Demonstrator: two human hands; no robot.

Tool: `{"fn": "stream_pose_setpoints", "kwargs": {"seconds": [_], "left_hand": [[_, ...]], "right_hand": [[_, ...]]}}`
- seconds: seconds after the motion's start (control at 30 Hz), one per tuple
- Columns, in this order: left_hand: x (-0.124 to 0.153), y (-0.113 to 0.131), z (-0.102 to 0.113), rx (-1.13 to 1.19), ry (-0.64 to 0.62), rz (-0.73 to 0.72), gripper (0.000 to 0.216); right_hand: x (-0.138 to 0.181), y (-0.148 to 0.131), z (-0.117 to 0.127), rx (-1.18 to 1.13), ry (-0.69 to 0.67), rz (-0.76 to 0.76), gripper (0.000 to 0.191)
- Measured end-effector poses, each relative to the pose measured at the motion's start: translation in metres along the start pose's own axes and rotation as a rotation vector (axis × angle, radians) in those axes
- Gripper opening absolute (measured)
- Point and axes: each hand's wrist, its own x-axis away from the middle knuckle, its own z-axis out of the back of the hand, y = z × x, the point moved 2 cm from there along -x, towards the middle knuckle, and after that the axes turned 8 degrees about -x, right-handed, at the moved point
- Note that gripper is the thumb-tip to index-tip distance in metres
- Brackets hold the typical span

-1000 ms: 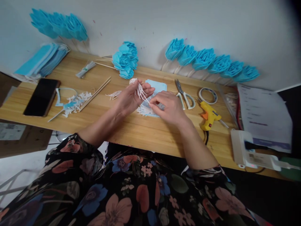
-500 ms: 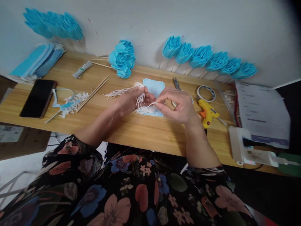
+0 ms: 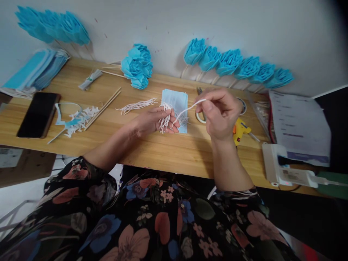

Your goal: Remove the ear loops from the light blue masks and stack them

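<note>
My left hand [image 3: 150,121] rests on the wooden table [image 3: 152,152], fingers closed around a bunch of white elastic strings [image 3: 164,120]. My right hand [image 3: 220,112] is raised to the right of it, thumb and forefinger pinching one white string [image 3: 187,108] that stretches back to the bunch. A light blue face mask [image 3: 175,103] lies flat just behind both hands. A loose bundle of white strings [image 3: 136,105] lies on the table left of the mask.
Blue paper flowers [image 3: 236,65] lean along the wall, with more flowers [image 3: 137,65] behind the mask. A phone [image 3: 38,114], mask scraps, wooden sticks [image 3: 102,108] and stacked masks [image 3: 35,69] lie left. A yellow glue gun [image 3: 240,129], tape, papers [image 3: 299,123] and a white device [image 3: 288,174] lie right.
My right hand has lifted up and to the right, drawing one string out of the bunch. My left hand has lowered toward the table with the bunch.
</note>
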Motion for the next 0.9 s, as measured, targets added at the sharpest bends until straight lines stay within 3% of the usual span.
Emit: {"fn": "stream_pose_setpoints", "kwargs": {"seconds": [0.27,0.53,0.7,0.9], "left_hand": [[0.000,0.000,-0.003,0.017,0.005,-0.018,0.018],[0.004,0.001,-0.007,-0.009,-0.058,-0.014,0.017],[0.005,0.004,-0.010,-0.017,0.022,0.029,0.014],[-0.001,0.004,-0.006,-0.033,0.007,0.003,0.022]], "right_hand": [[0.002,-0.001,-0.010,-0.106,-0.056,-0.050,0.043],[-0.008,0.028,-0.017,0.155,0.138,-0.156,0.028],[-0.009,0.041,-0.016,0.222,0.161,-0.208,0.024],[-0.006,0.050,-0.015,0.278,0.161,-0.274,0.020]]}}
